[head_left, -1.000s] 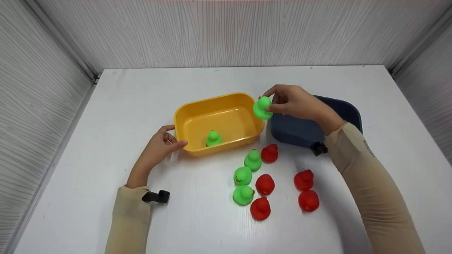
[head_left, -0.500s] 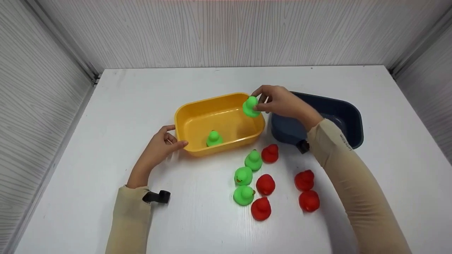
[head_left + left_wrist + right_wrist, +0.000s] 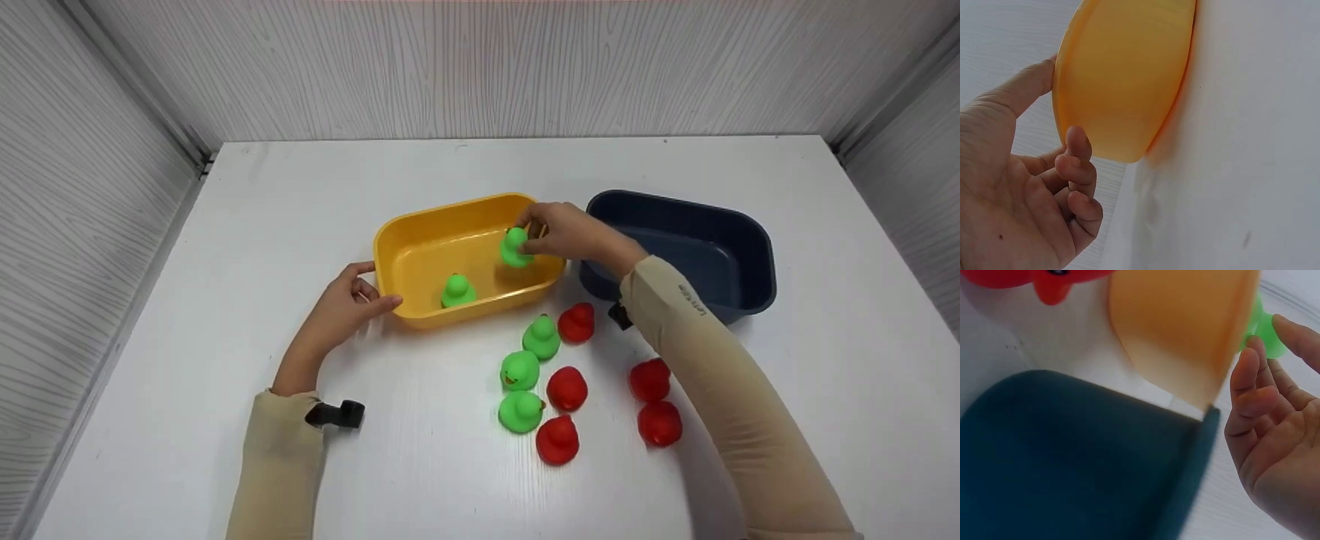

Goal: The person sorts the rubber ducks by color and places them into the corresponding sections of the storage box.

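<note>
Sleeve (image 3: 739,401) on the right is blocking part of the navy bin (image 3: 679,214). The right hand (image 3: 574,234) is pinching a green duck (image 3: 511,252) at the right end of the yellow bin (image 3: 442,225), whose left end the left hand (image 3: 337,309) is gripping. Another duck (image 3: 458,292) is sitting inside; three green ducks (image 3: 520,371) and five red ducks (image 3: 567,389) are lying nearby.

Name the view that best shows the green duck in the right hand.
The head view: the green duck, pinched in the right hand, shows its head and most of its base. The right wrist view gives only part, cut off by the yellow tray and the fingers. The left wrist view shows none of it.
</note>
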Tool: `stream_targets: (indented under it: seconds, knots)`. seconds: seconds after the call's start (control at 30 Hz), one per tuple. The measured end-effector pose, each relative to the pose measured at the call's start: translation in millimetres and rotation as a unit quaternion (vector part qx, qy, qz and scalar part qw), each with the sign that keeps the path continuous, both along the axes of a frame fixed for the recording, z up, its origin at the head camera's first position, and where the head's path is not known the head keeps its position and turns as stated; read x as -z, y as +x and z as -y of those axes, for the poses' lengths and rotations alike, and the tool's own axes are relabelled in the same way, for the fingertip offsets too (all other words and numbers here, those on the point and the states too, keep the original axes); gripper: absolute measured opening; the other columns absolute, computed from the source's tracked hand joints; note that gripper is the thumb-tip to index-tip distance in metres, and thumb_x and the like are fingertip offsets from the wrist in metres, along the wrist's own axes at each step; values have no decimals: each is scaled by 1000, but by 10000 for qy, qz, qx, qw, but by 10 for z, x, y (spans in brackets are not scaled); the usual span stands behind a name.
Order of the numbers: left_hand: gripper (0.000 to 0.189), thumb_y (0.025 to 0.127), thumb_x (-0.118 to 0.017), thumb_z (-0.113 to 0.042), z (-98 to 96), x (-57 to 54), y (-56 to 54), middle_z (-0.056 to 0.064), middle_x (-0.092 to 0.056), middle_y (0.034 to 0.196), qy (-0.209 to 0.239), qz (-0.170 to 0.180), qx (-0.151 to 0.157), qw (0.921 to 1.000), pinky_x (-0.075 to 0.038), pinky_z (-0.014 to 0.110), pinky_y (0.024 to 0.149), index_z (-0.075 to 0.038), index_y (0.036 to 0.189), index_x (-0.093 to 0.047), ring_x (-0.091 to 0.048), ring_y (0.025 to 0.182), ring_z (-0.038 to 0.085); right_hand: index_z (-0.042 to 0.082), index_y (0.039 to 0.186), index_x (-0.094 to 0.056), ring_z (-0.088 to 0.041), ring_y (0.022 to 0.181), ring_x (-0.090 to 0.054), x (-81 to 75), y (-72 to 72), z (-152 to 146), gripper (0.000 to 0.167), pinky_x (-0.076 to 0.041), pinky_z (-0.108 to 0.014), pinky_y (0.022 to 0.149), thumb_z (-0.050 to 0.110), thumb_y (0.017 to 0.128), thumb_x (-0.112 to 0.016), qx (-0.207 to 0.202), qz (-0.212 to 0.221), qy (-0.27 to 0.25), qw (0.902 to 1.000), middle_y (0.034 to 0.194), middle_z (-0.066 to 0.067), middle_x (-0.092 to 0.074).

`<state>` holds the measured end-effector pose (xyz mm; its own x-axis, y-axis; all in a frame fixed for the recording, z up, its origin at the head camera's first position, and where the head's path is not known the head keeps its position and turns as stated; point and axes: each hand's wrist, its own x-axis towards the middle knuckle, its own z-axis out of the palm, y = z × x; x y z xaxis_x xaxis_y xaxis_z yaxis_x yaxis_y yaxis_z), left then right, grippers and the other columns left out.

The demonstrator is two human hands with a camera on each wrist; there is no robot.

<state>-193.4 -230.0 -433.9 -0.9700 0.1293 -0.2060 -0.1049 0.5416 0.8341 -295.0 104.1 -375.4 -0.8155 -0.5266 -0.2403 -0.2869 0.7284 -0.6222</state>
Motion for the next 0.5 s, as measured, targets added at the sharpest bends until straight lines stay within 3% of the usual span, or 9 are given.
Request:
stream_targets:
  seconds: [0.5]
  knots:
    - [83, 84, -71, -46, -8, 3, 5, 5, -52, 95, 15, 53, -38, 10000, -43, 22, 71, -7, 146, -33, -48, 82, 18, 7, 119, -62, -24, 95, -56, 53, -32, 180, 31, -49, -35, 89, 17, 90, -66, -514, -11, 627, 9967, 107, -12, -64]
